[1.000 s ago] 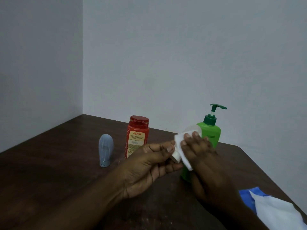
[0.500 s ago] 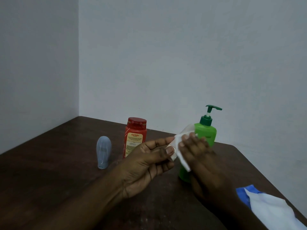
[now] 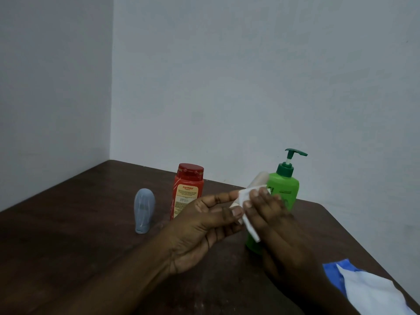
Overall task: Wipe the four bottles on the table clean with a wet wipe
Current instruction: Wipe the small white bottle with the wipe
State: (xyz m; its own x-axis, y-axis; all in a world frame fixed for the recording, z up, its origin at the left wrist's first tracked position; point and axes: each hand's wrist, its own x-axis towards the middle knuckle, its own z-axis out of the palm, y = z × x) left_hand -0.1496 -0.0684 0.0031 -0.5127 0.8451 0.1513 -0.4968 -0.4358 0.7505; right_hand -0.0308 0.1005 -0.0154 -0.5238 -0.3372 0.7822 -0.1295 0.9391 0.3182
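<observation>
In the middle of the dark wooden table [image 3: 68, 235] the two hands are close together, both on one thing. The left hand [image 3: 204, 226] pinches the lower end of a small cream-white bottle [image 3: 260, 178] between thumb and fingers and holds it tilted above the table. The right hand [image 3: 279, 228] lays its fingers over a white wet wipe [image 3: 246, 196] and presses it on this bottle; its thumb is hidden. Just behind the hands stands the green pump bottle [image 3: 284, 187], to the left of it the red bottle [image 3: 187, 189], and farther left the small grey-blue bottle [image 3: 144, 211], all upright and apart from each other. A blue and white wipe pack [image 3: 372, 289] lies at the near right corner. I judge that one bottle is being wiped now. I cannot tell whether the three standing bottles are already clean, so at most three remain
</observation>
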